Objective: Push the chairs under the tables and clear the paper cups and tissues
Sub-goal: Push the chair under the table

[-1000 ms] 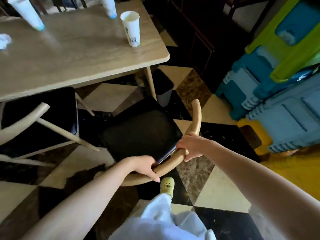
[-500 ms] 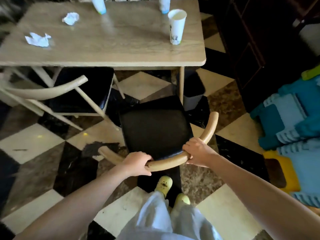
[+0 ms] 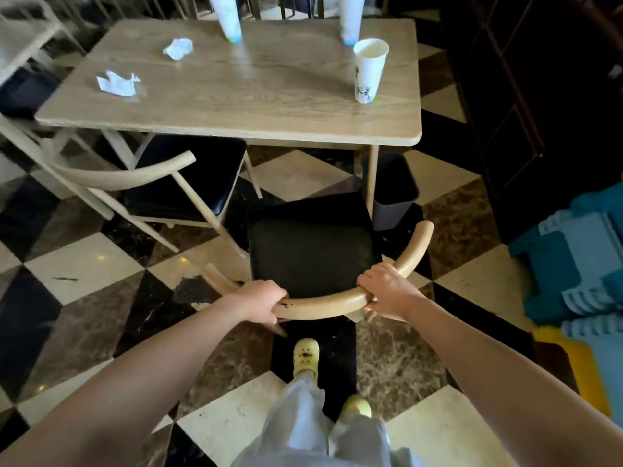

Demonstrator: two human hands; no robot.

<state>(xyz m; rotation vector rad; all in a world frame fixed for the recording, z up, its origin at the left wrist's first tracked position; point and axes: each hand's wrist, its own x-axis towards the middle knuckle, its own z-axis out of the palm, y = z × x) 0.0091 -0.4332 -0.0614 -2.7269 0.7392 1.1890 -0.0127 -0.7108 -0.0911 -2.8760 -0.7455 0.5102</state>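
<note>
While both the left hand (image 3: 261, 299) and right hand (image 3: 384, 291) clench its curved backrest, the chair (image 3: 312, 254) stands just short of the tabletop (image 3: 236, 106); rigid, light-looking wood, it should slide easily.

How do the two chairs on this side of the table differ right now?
The near chair stands out on the floor, clear of the table, while the left chair has its seat partly under it. Both hands, left hand and right hand, hold the near chair's curved back; nobody touches the left chair. The near chair faces the table squarely; the left chair sits angled. Both have black seats and pale curved wooden backs.
</note>
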